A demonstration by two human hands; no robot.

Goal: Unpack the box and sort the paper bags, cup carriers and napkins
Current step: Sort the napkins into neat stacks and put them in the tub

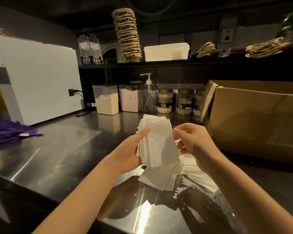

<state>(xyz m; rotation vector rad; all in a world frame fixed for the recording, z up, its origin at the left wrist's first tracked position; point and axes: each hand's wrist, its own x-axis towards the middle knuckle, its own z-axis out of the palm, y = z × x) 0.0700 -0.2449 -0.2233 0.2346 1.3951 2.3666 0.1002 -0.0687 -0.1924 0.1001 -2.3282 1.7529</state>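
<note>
My left hand (130, 152) holds a fanned stack of white napkins (157, 142) above the steel counter, thumb across its left edge. My right hand (193, 141) pinches the stack's right edge with its fingertips. More white napkins (161, 179) lie loose on the counter beneath, spreading to the right. The open cardboard box (254, 119) stands on the right of the counter. On the upper shelf rise a tall stack of cup carriers (127, 34) and flat piles of paper bags (208, 49) with twine handles.
A white machine (35, 80) fills the left side, with a purple cloth (8, 132) in front of it. Powder containers (107, 98), a pump bottle (149, 95) and jars (165, 101) line the back. A white tub (166, 51) sits on the shelf.
</note>
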